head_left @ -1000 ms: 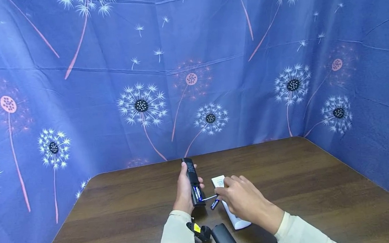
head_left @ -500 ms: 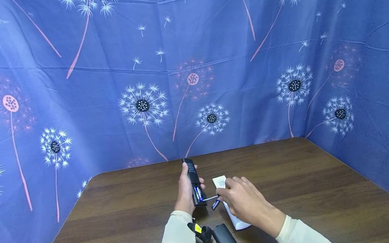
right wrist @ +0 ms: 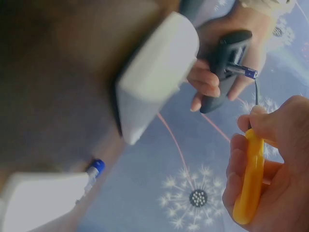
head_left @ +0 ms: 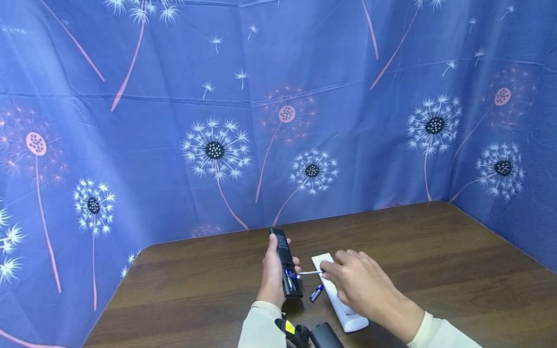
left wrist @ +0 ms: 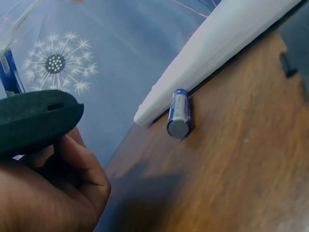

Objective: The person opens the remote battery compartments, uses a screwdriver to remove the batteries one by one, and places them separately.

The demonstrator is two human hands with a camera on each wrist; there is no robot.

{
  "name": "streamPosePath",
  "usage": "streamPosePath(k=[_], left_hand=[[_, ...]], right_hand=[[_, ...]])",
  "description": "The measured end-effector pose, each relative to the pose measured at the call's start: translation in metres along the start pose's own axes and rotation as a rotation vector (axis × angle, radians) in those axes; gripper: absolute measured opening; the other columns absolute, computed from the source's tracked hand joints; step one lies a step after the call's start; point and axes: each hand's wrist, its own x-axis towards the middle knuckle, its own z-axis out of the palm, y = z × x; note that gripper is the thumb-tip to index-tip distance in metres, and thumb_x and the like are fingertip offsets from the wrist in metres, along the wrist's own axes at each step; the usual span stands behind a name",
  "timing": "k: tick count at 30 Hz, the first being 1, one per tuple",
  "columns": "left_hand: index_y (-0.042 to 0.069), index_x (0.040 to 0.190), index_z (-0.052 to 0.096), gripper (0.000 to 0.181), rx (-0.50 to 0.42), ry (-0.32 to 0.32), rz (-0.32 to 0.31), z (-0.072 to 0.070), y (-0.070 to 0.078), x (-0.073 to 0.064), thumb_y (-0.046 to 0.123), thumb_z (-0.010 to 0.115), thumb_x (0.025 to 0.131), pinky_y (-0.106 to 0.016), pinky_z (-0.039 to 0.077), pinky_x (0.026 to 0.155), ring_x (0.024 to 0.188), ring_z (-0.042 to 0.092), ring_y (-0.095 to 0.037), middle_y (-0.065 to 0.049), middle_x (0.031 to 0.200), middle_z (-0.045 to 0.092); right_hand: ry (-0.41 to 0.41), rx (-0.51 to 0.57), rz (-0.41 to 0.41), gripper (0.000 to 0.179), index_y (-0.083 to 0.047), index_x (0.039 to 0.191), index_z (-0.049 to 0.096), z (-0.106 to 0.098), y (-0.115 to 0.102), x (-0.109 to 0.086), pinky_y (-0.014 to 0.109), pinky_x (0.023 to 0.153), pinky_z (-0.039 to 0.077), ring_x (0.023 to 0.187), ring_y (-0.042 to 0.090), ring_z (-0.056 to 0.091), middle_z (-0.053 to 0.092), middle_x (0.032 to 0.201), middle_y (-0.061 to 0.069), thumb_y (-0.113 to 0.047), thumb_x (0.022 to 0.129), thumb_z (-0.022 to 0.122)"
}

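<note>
My left hand point(head_left: 269, 281) grips a black remote control point(head_left: 281, 246) back side up, its battery compartment uncovered. In the right wrist view a blue-and-silver battery point(right wrist: 248, 72) tilts up out of that compartment, one end raised. My right hand point(head_left: 374, 293) holds a screwdriver point(right wrist: 249, 183) by its yellow handle, fingers curled round it. Its thin shaft reaches across to the raised end of the battery and appears to touch it. A loose battery point(left wrist: 179, 113) lies on the table, between the remote and a long white device point(head_left: 348, 309).
A black cover-like piece point(head_left: 329, 342) lies near the front of the brown wooden table point(head_left: 195, 296). Beside it, at my left wrist, is a black strap-like thing with a yellow label point(head_left: 290, 327). Blue dandelion-print cloth point(head_left: 233, 54) hangs behind and to the sides.
The screwdriver shaft has risen at the compartment, and the battery there now tilts up. My right hand has shifted slightly away from the loose battery. The whole head view has shifted a little.
</note>
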Motion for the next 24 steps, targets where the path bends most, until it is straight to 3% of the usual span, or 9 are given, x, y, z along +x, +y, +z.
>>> streamPosePath(k=[7, 17, 24], left_hand=[[0.008, 0.146, 0.048, 0.081, 0.045, -0.016, -0.012, 0.003, -0.003, -0.001, 0.071, 0.031, 0.099, -0.028, 0.047, 0.056, 0.063, 0.053, -0.016, -0.007, 0.08, 0.056], [0.007, 0.146, 0.045, 0.078, -0.04, -0.021, -0.016, 0.004, -0.004, -0.001, 0.069, 0.033, 0.1, -0.024, 0.048, 0.054, 0.056, 0.052, -0.011, -0.007, 0.079, 0.056], [0.008, 0.143, 0.044, 0.076, -0.079, -0.011, -0.032, 0.002, -0.001, 0.003, 0.07, 0.031, 0.1, -0.026, 0.045, 0.051, 0.055, 0.052, -0.009, -0.003, 0.076, 0.054]], right_hand=[[-0.012, 0.023, 0.027, 0.012, -0.018, 0.095, 0.073, -0.004, 0.001, 0.005, 0.028, 0.054, 0.038, 0.061, 0.01, 0.044, 0.048, 0.071, -0.008, -0.017, 0.085, 0.08], [0.03, 0.013, -0.019, 0.013, -0.017, 0.091, 0.07, -0.002, 0.001, -0.003, 0.031, 0.052, 0.04, 0.059, 0.013, 0.044, 0.046, 0.07, -0.007, -0.015, 0.082, 0.08], [-0.016, -0.023, 0.007, 0.011, -0.017, 0.092, 0.072, -0.007, 0.001, -0.005, 0.032, 0.051, 0.041, 0.057, 0.013, 0.044, 0.047, 0.069, -0.007, -0.017, 0.083, 0.079]])
